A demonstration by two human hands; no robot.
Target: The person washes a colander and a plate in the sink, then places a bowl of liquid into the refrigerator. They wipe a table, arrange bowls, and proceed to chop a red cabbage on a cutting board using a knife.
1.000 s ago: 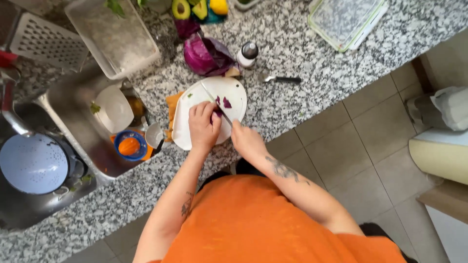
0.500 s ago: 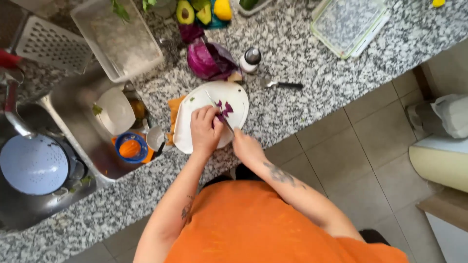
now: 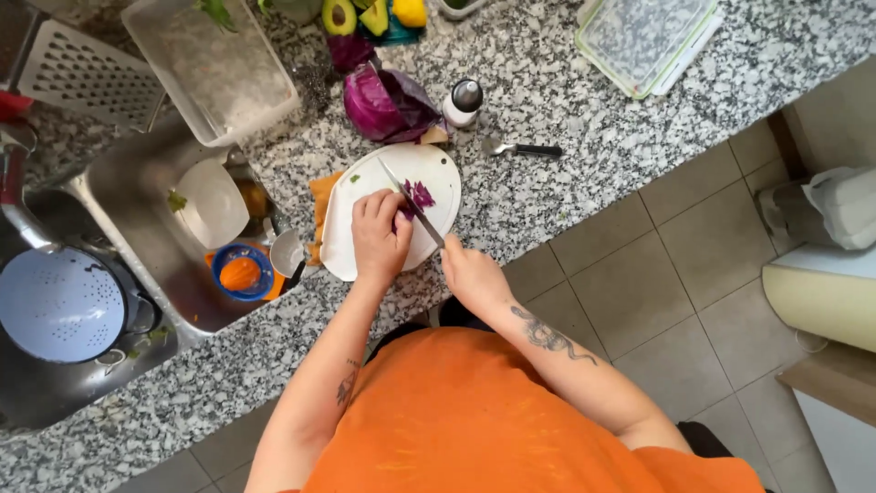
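Seen from above, a person in an orange shirt stands at a speckled grey granite counter (image 3: pixel 584 137). The right hand (image 3: pixel 473 274) is clenched around the handle of a long steel kitchen knife (image 3: pixel 412 203), whose blade runs diagonally up and left across a round white cutting board (image 3: pixel 365 183). The left hand (image 3: pixel 379 236) lies curled on the board, fingertips pressing down a small heap of chopped purple cabbage (image 3: pixel 421 193) just beside the blade.

The board sits near the counter's near edge, its near rim just short of the drop to the tiled floor (image 3: pixel 657 283). Touching its left side is an orange cloth (image 3: pixel 321 196), and past that the steel sink (image 3: pixel 128 196), which holds a white plate and a blue bowl. Just beyond the board's far rim lie a large piece of purple cabbage (image 3: pixel 383 102) and a small white shaker with a dark cap (image 3: pixel 462 100). To the right, a black-handled spoon (image 3: pixel 520 148) lies alone on open counter, with bare stone between it and a clear glass container (image 3: pixel 643 36) at the far right.
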